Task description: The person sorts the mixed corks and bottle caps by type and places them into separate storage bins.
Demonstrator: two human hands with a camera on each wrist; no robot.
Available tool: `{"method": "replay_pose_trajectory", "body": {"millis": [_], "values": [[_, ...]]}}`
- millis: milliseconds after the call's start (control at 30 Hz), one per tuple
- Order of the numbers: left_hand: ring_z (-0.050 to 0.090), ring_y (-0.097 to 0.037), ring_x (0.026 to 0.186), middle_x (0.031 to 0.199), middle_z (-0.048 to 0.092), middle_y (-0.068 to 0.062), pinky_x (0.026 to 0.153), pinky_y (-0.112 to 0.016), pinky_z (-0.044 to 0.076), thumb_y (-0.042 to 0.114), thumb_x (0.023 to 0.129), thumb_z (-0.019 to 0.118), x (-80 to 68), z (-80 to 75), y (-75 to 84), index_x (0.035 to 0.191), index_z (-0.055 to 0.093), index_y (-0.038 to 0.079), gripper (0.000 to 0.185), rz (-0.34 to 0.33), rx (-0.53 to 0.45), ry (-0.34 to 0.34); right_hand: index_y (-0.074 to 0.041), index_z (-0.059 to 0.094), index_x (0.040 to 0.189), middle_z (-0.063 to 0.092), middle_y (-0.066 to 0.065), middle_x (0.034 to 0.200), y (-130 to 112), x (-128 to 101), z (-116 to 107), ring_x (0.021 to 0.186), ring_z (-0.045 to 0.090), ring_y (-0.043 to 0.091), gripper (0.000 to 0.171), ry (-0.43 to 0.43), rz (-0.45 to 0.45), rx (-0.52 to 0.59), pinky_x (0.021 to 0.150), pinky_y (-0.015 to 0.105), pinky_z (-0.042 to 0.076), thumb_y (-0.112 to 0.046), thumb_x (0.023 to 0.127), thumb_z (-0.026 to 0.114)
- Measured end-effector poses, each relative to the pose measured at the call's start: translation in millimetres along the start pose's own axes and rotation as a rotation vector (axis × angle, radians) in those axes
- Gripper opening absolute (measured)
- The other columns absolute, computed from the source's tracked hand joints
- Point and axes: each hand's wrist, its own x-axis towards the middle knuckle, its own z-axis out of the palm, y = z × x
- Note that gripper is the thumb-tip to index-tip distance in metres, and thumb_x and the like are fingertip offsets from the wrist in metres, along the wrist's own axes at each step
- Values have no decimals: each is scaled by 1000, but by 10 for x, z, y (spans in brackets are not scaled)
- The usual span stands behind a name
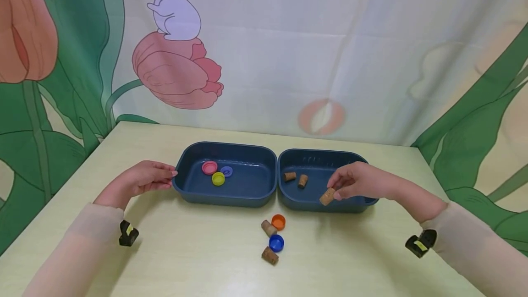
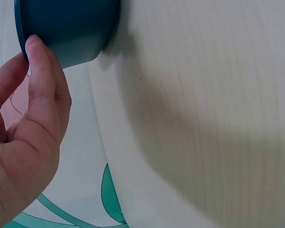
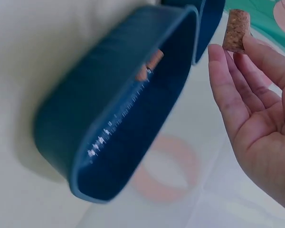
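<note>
Right hand [image 1: 358,181]: holds a small tan cork stopper [image 1: 327,196] pinched at the fingertips [image 3: 217,57], the remaining fingers loosely extended. The cork stopper hangs over the near rim of the right dark blue plastic tray [image 1: 288,198], clear of the tray floor. The right wrist view confirms the pinch: the stopper [image 3: 236,30] sits between thumb and fingertip, above and beside the tray wall [image 3: 61,128].

Left hand [image 1: 140,178]: fingers nearly straight, gripping nothing. Its fingertips [image 2: 35,50] rest against the outer left wall of the left dark blue plastic tray [image 1: 194,194]; the left wrist view shows contact at the tray's corner [image 2: 71,33].

Contents, right tray: two further cork stoppers [image 1: 296,178] lying on the floor near its far left part, just beside each other.

Contents, left tray: a pink plastic bottle cap [image 1: 209,167], a purple plastic bottle cap [image 1: 226,171] and a yellow-green plastic bottle cap [image 1: 218,178], clustered together in its middle.

The two trays stand side by side, touching, at the centre of the pale wooden table [image 1: 185,260].

Loose items on the table, near side of the trays: an orange plastic bottle cap [image 1: 278,222] touching a cork stopper [image 1: 268,228]; nearer, a blue plastic bottle cap [image 1: 276,243] just beside another cork stopper [image 1: 270,255].

Behind the table hangs a printed fabric backdrop [image 1: 330,49] with tulips and leaves.
</note>
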Motion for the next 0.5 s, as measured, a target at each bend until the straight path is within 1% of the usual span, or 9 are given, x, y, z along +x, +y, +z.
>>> {"method": "replay_pose_trajectory", "body": {"millis": [67,133,300,500], "values": [[68,-2,76,84,71,8,78,-17,62,14,106,54,-7,1,2,145,38,-16,52,-1,2,2,1,67,116,74,13,113,-22,14,-75,98,71,19,24,-9,15,4,88,39,62,-14,97,70],[68,-2,76,84,71,8,77,-17,62,15,106,54,-11,4,6,146,37,-16,53,-4,5,4,2,66,117,74,13,113,-41,34,-144,99,70,21,25,-18,27,11,89,37,61,-14,97,69],[68,-2,75,83,70,8,76,-17,61,14,106,54,-20,14,19,146,37,-16,53,-10,4,9,4,64,118,74,11,112,-76,99,-305,99,69,20,26,-48,41,20,86,27,59,-12,97,68],[67,-2,75,82,70,9,76,-16,61,14,106,54,-25,22,26,146,38,-16,52,-13,8,9,5,62,123,74,11,113,-105,142,-484,97,68,15,32,-81,45,-8,82,25,57,-14,98,67]]}}
